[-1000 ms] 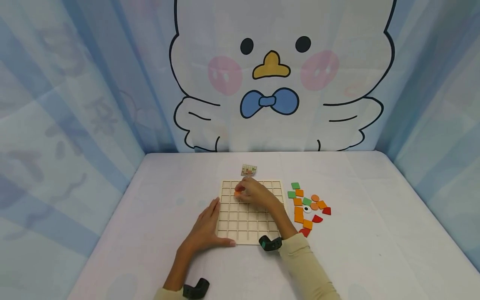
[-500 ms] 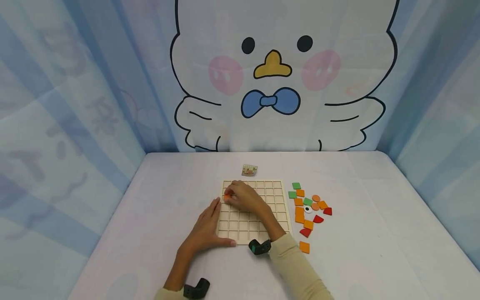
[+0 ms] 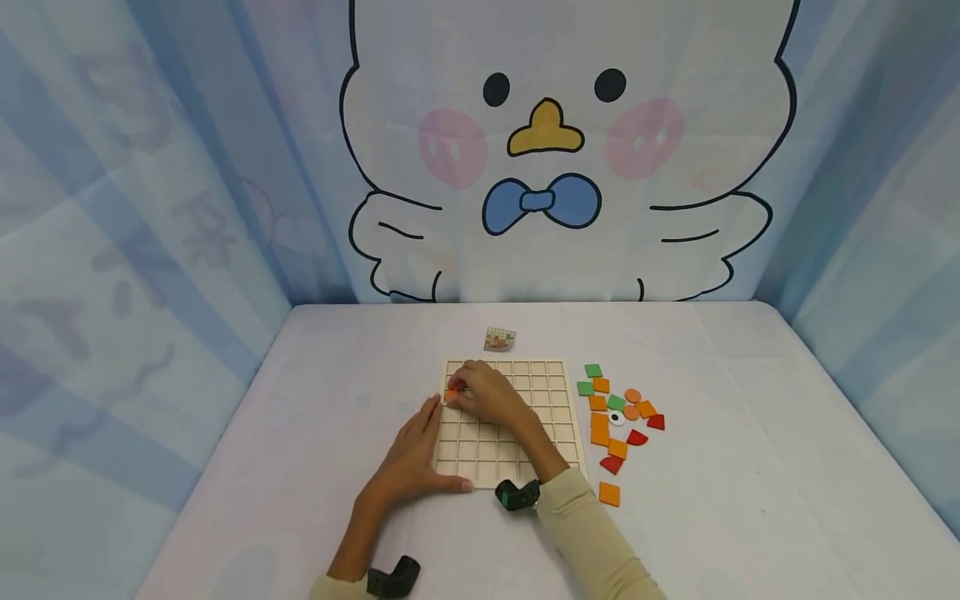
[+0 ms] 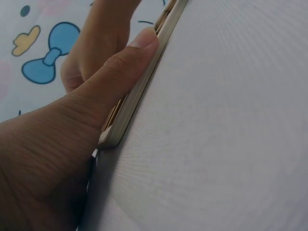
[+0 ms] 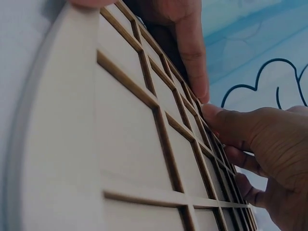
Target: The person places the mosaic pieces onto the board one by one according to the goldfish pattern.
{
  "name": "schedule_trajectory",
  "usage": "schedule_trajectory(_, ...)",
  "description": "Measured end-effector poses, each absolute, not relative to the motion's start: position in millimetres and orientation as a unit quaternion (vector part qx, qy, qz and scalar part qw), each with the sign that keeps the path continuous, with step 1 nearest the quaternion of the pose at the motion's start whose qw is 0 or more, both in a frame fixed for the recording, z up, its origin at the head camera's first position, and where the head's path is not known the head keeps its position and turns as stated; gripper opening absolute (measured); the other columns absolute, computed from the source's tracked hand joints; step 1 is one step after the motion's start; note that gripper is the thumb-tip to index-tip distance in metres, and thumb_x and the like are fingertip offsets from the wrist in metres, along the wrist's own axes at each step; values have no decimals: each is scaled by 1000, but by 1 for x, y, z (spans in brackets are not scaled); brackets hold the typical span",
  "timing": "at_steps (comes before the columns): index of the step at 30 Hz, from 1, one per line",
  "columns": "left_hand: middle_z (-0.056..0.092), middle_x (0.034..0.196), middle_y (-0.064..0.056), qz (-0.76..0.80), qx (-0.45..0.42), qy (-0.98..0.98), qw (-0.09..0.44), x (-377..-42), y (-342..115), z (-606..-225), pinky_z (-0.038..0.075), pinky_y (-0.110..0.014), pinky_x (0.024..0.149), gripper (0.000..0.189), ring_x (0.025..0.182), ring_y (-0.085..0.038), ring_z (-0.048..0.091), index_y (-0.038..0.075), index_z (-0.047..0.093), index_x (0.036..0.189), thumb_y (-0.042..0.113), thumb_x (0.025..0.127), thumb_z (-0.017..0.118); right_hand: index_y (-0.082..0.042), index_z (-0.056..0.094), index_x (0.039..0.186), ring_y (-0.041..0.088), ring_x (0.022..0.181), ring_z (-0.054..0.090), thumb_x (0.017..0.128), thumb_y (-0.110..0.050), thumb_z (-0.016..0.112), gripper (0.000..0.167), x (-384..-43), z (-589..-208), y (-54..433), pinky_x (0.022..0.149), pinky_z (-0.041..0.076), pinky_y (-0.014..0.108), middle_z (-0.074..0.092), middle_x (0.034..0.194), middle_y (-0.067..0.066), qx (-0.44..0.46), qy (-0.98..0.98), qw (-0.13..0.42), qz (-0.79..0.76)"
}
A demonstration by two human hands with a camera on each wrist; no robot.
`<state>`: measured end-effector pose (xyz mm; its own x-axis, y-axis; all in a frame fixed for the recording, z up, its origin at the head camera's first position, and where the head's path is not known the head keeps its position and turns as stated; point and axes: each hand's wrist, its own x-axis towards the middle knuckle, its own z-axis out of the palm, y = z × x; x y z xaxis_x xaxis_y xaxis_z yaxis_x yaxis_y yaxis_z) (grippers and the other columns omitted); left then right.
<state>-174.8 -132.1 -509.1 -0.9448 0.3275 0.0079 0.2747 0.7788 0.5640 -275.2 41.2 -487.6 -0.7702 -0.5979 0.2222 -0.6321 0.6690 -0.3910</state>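
Right hand (image 3: 491, 393) pinches orange piece (image 3: 451, 397) near far-left corner of gridded board (image 3: 542, 398), left hand (image 3: 411, 454) touches its left and near edges, coloured pieces (image 3: 599, 430) lie beyond right edge, small card (image 3: 499, 339) beyond far edge.

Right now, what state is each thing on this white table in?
Pale wooden grid board: lying flat
Bare left hand: touching board, fingers extended
Small orange flat piece: pinched
Bare right hand: pinching it
Red, orange, green flat pieces: loose
White disc with black dot: dot up
Small multicoloured printed card: tilt unclear
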Motion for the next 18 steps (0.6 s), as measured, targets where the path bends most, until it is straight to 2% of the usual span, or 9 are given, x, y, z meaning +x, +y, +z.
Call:
schedule_trajectory(5, 8, 165, -13, 294, 158, 941, 49, -174, -131, -508, 25, -58, 116, 136, 149, -37, 20, 4, 10, 157, 74, 60, 77, -10, 69, 106, 17, 97, 60, 89, -32, 72, 27, -275, -487, 42, 87, 50, 34, 65, 104, 2, 327, -915, 15, 237)
schedule_trajectory(12, 8, 165, -12, 293, 156, 942, 51, -174, -130, -505, 25, -57, 117, 135, 149, -37, 19, 4, 11, 157, 72, 61, 78, -10, 70, 105, 18, 97, 60, 91, -27, 71, 23, -278, -488, 44, 88, 50, 35, 65, 103, 3, 335, -911, 19, 241)
schedule_trajectory(18, 9, 165, -13, 302, 153, 939, 55, -172, -131, -503, 23, -59, 117, 135, 149, -38, 19, 4, 12, 157, 69, 60, 81, -8, 68, 107, 20, 101, 60, 91, -24, 70, 23, -276, -485, 44, 92, 50, 37, 65, 107, 5, 334, -907, -8, 255)
